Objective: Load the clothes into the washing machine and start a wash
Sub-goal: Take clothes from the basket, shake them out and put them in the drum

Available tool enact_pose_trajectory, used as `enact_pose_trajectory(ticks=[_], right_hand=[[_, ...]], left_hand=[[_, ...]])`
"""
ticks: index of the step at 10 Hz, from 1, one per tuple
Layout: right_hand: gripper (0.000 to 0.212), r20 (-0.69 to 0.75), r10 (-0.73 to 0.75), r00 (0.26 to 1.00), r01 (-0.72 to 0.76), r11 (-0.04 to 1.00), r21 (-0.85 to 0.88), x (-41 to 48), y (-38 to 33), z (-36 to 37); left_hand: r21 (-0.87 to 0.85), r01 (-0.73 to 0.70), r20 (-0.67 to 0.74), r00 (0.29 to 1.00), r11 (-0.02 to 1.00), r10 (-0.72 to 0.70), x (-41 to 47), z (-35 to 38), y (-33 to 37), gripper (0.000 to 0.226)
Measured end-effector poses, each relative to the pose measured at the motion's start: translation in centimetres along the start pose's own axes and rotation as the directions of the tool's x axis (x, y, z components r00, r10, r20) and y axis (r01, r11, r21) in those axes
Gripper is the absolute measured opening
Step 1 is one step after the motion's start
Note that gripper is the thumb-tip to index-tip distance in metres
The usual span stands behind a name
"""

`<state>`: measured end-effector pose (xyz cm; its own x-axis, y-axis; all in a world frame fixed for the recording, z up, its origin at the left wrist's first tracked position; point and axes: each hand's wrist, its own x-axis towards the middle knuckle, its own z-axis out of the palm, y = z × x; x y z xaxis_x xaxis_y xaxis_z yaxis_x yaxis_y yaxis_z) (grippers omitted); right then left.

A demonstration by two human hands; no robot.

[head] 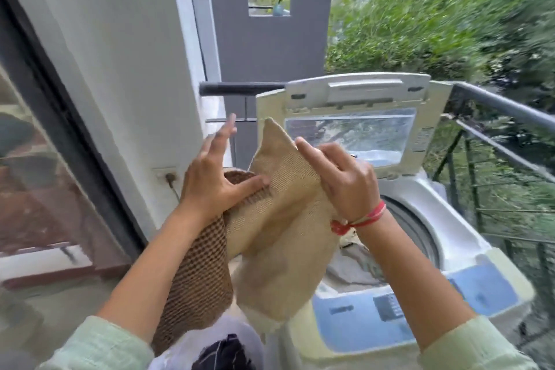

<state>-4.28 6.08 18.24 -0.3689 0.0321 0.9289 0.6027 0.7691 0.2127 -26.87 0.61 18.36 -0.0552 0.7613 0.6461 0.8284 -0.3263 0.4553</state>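
Out on the balcony, at the front of a top-loading washing machine [450,252], both hands are up on a beige knit cloth [279,234]. Left hand [210,183]: fingers straight and fanned out, gripping nothing, thumb laid flat against the cloth, heel of the hand at the rim of a brown woven basket [198,279] that sits under that forearm. Right hand [345,180]: fingers curled in, pinching the cloth near its upper edge, index finger stretched along it, a red thread band [372,216] on the wrist. The cloth peaks between the two hands, and its lower part hangs over the machine's near-left corner, beside the blue control panel [390,309]. Lid [354,93] stands upright at the back and the tub is open, with grey and pale clothes [351,267] lying inside, just below the right wrist. Down at the bottom edge, a dark striped garment [222,354]. A metal railing [504,105] runs behind the machine, with blurred greenery beyond it.
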Motion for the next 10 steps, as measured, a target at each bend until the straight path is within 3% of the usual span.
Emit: enact_pose_trajectory(ticks=[1,2,3,4,5,6,7,8,9,10], right_hand=[[0.042,-0.013,-0.067,0.998,0.067,0.998,0.008,-0.7,4.3,-2.3],[0.047,0.036,-0.100,0.994,0.101,0.995,-0.019,-2.3,11.0,-4.6],[0.040,0.067,-0.100,0.993,0.101,0.995,-0.018,-3.1,15.6,-5.7],[0.019,0.073,-0.108,0.991,0.112,0.992,-0.055,-2.6,21.9,-7.2],[0.016,0.089,-0.089,0.992,0.095,0.993,-0.072,-1.7,25.2,-7.9],[0.017,0.096,-0.073,0.993,0.082,0.992,-0.097,-2.1,27.7,-7.4],[0.014,0.159,-0.064,0.985,0.069,0.997,-0.028,-5.3,27.3,-6.0],[0.008,0.558,-0.013,0.830,-0.017,0.999,0.048,-13.5,24.6,-3.2],[0.015,0.888,-0.082,0.453,-0.120,0.981,0.152,-16.4,22.1,-2.9],[0.044,0.896,-0.429,0.118,-0.054,0.898,0.437,-20.1,21.9,-2.8]], left_hand=[[-0.106,-0.089,0.054,0.994,0.990,0.095,3.1,4.0,3.0,0.084],[-0.239,-0.157,0.022,0.986,0.958,0.167,7.0,10.3,6.8,0.032],[-0.166,-0.147,-0.067,0.988,0.975,0.138,8.9,14.0,9.2,0.033],[0.140,-0.282,-0.267,0.912,0.949,0.310,11.0,17.6,12.4,0.022],[0.246,-0.357,-0.310,0.852,0.901,0.422,12.3,19.2,13.4,0.011],[0.194,-0.351,-0.231,0.891,0.916,0.391,13.0,21.4,13.0,0.029],[0.165,-0.321,-0.046,0.942,0.933,0.333,12.3,22.8,11.1,0.037],[0.272,-0.290,0.216,0.947,0.917,0.236,10.5,23.7,7.6,0.040],[0.323,-0.248,0.275,0.948,0.913,0.160,9.9,23.2,6.3,0.042],[0.266,-0.141,0.221,0.972,0.954,0.081,9.5,21.9,6.2,0.043]])
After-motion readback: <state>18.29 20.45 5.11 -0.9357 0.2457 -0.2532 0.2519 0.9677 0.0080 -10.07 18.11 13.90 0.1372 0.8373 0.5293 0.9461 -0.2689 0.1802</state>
